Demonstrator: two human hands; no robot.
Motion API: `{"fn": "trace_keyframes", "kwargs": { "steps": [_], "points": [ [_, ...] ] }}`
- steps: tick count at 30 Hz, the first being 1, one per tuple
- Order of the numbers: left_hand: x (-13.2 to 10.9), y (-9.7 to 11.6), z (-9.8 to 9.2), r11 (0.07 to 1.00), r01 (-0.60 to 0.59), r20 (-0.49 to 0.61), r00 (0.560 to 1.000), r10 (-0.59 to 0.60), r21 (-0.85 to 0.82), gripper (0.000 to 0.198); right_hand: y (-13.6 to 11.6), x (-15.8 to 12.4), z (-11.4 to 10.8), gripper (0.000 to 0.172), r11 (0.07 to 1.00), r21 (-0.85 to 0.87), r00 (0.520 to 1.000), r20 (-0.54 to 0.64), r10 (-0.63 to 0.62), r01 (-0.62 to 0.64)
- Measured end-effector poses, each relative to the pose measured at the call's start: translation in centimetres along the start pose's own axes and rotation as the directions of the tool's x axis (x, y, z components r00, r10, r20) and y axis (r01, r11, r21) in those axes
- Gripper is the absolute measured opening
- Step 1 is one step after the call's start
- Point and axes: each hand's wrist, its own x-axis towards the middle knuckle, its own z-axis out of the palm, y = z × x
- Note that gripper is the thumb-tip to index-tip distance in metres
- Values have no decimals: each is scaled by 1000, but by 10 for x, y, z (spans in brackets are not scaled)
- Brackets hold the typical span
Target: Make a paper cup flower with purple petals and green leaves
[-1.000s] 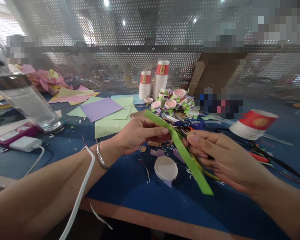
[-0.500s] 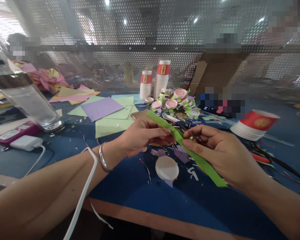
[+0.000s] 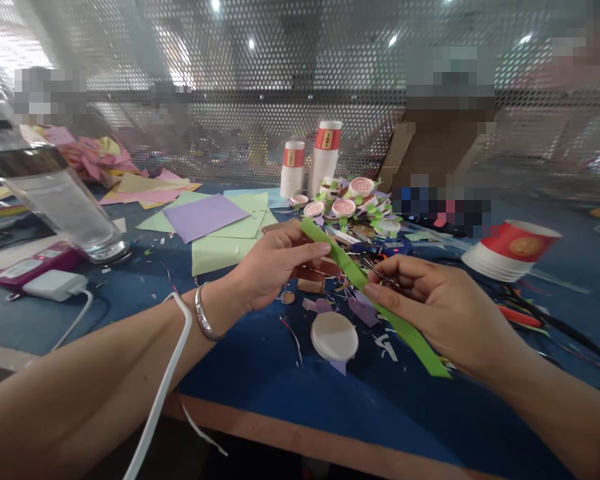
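A long green paper strip point(image 3: 347, 267) runs diagonally between both hands above the blue table point(image 3: 260, 373). My left hand point(image 3: 275, 267), with a silver bracelet on its wrist, pinches the strip's upper end between thumb and fingers. My right hand point(image 3: 430, 307) is closed around small scissors point(image 3: 385, 277), whose thin blades sit at the strip's middle; the thumb presses on the strip. A white round lid point(image 3: 334, 337) lies on the table just below the hands, among purple and white paper scraps.
Coloured paper sheets point(image 3: 220, 223) lie at the back left, beside a clear jar point(image 3: 63, 207) and a white charger point(image 3: 53, 285) with its cable. Two cup stacks point(image 3: 310, 160), a pile of decorated cup bottoms point(image 3: 353, 203), a tipped red cup stack point(image 3: 510, 250) and cables surround the hands.
The strip's lower end swung rightward and lifted a little. My right hand rotated so its fingers curl up round the scissors. My left hand's fingers shifted slightly along the strip's upper end.
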Motion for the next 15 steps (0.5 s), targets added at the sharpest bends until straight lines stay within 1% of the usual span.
{"fn": "trace_keyframes", "kwargs": {
  "steps": [6,10,15],
  "points": [
    [2,-3,-1,1000,8,-61,998,-8,-2,0,-3,-1,1,36,999,-39,998,66,-5,8],
    [1,-3,0,999,34,-36,999,-35,-20,1,-3,-1,1,33,999,-22,996,83,27,-25],
    [-1,-4,4,998,52,-39,998,-51,27,4,1,-2,2,33,997,45,992,114,63,-68]
  ]
}}
